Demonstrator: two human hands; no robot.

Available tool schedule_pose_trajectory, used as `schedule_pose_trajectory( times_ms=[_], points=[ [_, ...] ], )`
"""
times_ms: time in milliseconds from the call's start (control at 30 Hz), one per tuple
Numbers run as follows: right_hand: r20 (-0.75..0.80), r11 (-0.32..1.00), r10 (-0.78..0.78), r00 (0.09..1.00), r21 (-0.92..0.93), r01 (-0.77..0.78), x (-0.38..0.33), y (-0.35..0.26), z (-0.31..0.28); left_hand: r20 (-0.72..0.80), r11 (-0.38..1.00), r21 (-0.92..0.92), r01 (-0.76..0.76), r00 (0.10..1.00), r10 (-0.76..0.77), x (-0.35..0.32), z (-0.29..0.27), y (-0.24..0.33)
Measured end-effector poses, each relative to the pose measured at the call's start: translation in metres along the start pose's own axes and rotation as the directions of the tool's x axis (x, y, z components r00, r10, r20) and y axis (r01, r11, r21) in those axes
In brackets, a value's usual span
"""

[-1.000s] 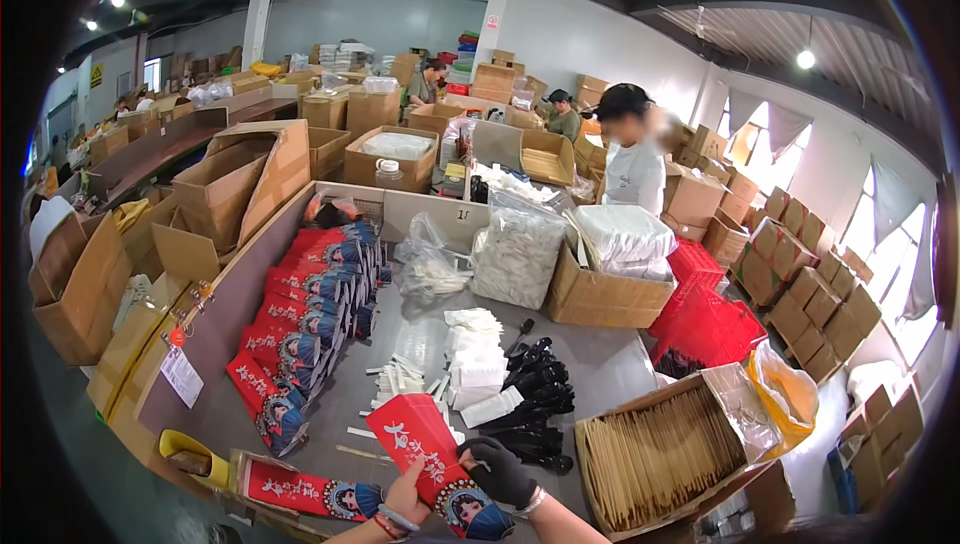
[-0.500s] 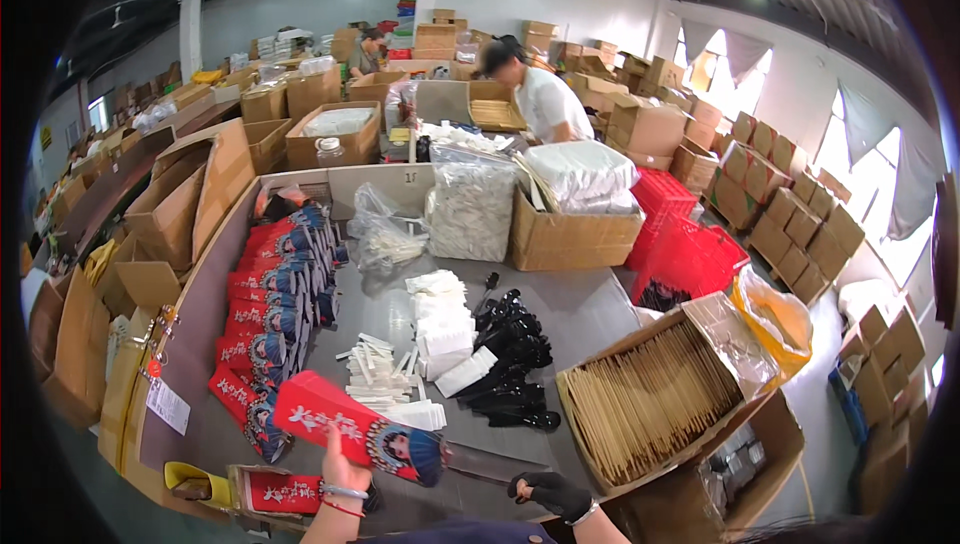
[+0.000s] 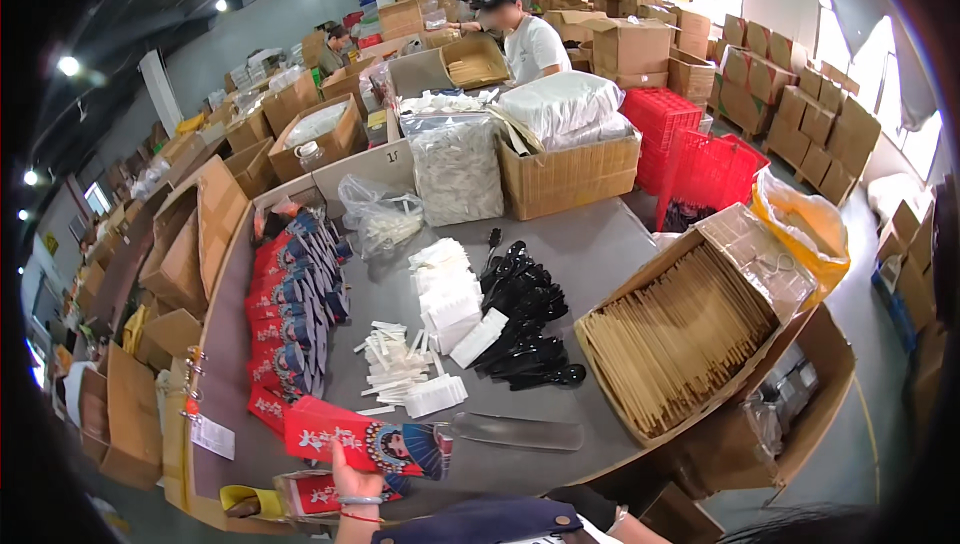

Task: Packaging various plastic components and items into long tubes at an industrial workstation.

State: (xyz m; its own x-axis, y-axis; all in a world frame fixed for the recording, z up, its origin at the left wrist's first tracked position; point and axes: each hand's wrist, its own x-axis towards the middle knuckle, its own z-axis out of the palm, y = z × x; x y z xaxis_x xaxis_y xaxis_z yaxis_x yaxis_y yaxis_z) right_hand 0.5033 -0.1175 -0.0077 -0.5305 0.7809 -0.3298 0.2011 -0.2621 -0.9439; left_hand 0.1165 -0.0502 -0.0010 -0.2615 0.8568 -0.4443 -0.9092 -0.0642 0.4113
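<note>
My left hand [image 3: 352, 479] is closed round a red printed packet [image 3: 345, 434] with a blue costumed figure at its right end, held over the near part of the table. A clear plastic strip or sleeve [image 3: 520, 432] reaches right from the packet's end; whether it is joined to it I cannot tell. My right hand [image 3: 585, 504], in a black glove, is at the lower edge beside dark blue cloth, apart from the strip, its fingers hidden. Beyond the packet are white paper slips [image 3: 440, 294], small white sticks [image 3: 392, 364] and black plastic spoons [image 3: 525, 319].
Rows of red packets [image 3: 285, 314] run along the table's left side. A carton of thin wooden sticks [image 3: 680, 344] stands at the right, with another open carton [image 3: 800, 414] beside it. Bagged white goods [image 3: 457, 174] line the back. A person [image 3: 532, 44] stands beyond.
My right hand has let go of the clear strip's end and drawn back to the lower edge. The packet stays in my left hand. The head view has shifted.
</note>
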Motion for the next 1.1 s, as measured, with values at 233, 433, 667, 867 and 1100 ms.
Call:
schedule_pose_trajectory(
  times_ms=[233, 433, 667, 867, 1100],
  points=[
    [0.004, 0.988, -0.152, 0.988, -0.041, 0.152, 0.017, 0.028, 0.0, 0.055, 0.998, 0.049, 0.03, 0.998, -0.033, -0.005, 0.006, -0.006],
    [-0.046, 0.995, -0.051, 0.998, 0.087, 0.055, 0.03, 0.019, 0.008, 0.038, 0.998, 0.059, 0.013, 0.999, -0.015, -0.006, -0.006, 0.0],
    [-0.188, 0.801, 0.221, 0.957, 0.595, -0.068, 0.013, 0.023, 0.004, 0.003, 0.998, 0.068, 0.008, 1.0, -0.008, -0.002, -0.005, -0.003],
    [-0.45, 0.855, 0.207, 0.869, 0.516, 0.063, -0.033, 0.118, -0.004, -0.023, 0.988, 0.117, 0.105, 0.994, -0.103, 0.004, 0.007, -0.007],
    [-0.524, 0.707, 0.229, 0.82, -0.49, -0.51, -0.059, 0.151, 0.011, 0.045, 0.985, 0.162, 0.056, 0.997, -0.064, 0.007, -0.015, 0.012]
  ],
)
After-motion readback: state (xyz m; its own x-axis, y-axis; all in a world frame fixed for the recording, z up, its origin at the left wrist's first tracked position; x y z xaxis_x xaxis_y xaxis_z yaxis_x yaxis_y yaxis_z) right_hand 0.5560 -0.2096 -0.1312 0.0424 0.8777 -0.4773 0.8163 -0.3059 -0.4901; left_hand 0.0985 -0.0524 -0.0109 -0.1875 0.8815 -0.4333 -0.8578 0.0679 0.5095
